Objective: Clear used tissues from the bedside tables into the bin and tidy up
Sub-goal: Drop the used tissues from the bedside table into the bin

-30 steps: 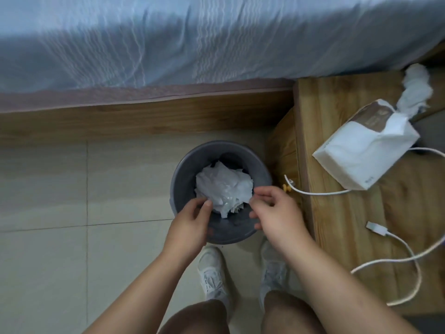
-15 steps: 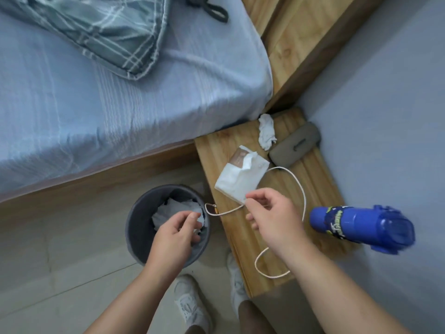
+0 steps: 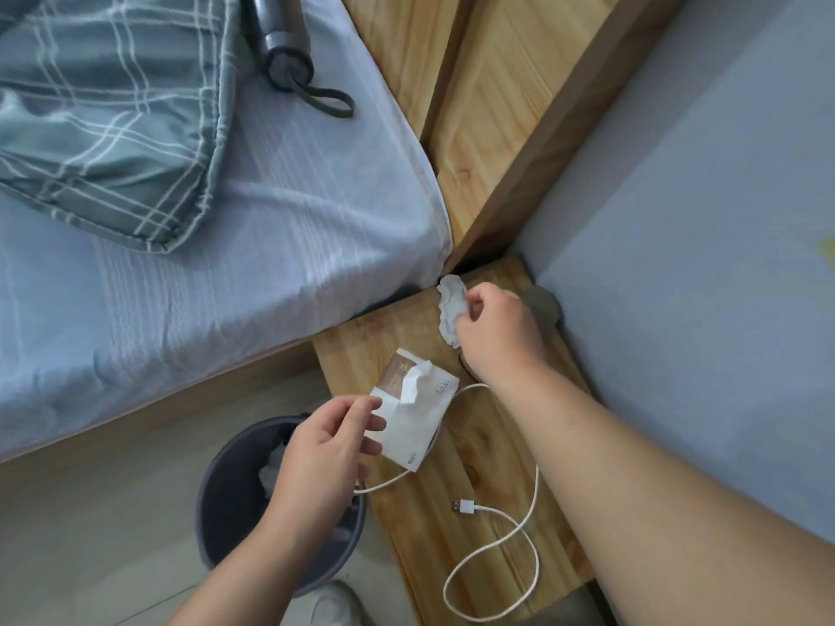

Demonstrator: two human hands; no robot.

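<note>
Right grip (image 3: 494, 329) closed on crumpled tissue (image 3: 451, 305) at counter (image 3: 470, 449) corner. Left grip (image 3: 327, 449) loosely open, empty, above bin (image 3: 217, 503).

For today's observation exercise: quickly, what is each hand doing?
Left hand: open, empty, above the grey round bin.
Right hand: closed on the crumpled white tissue.
</note>
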